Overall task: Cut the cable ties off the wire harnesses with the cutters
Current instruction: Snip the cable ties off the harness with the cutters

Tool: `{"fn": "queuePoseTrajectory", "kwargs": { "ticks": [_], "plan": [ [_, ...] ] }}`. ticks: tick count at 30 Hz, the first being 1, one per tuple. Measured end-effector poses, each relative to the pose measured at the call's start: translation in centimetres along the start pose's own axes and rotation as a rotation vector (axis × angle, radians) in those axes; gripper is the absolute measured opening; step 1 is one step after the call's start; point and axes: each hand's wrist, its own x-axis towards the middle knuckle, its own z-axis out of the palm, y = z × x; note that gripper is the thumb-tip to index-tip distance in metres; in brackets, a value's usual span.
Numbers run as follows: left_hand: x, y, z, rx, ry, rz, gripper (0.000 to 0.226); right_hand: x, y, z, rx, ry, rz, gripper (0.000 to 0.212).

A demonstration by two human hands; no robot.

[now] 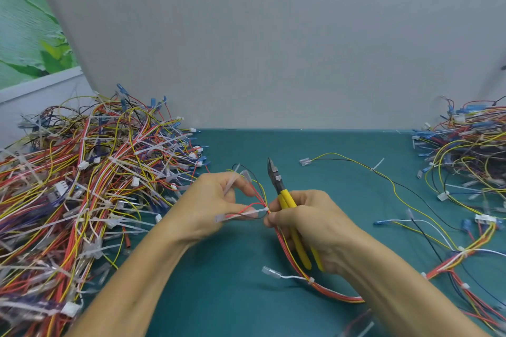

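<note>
My right hand [306,224] grips the yellow-handled cutters [287,200], whose dark jaws point up and away, closed. Its thumb and forefinger also pinch a wire harness [301,273] of red, orange and yellow wires. My left hand [213,205] holds the loose wire ends of that harness and a translucent white cable tie [256,211], which wraps the bundle right between my two hands. The cutter jaws are above the tie, not touching it.
A big tangled pile of tied harnesses [82,186] fills the left of the green mat [219,295]. A smaller pile [471,156] lies at the far right, with loose harness strands [383,180] trailing across the mat. A grey wall stands behind.
</note>
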Motion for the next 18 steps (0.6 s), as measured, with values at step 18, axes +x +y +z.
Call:
{"fn": "queuePoseTrajectory", "kwargs": {
  "ticks": [18],
  "plan": [
    [0.2, -1.5, 0.1, 0.280, -0.027, 0.009, 0.026, -2.3, 1.0, -3.3, -1.341, 0.311, -0.225, 0.007]
  ]
}}
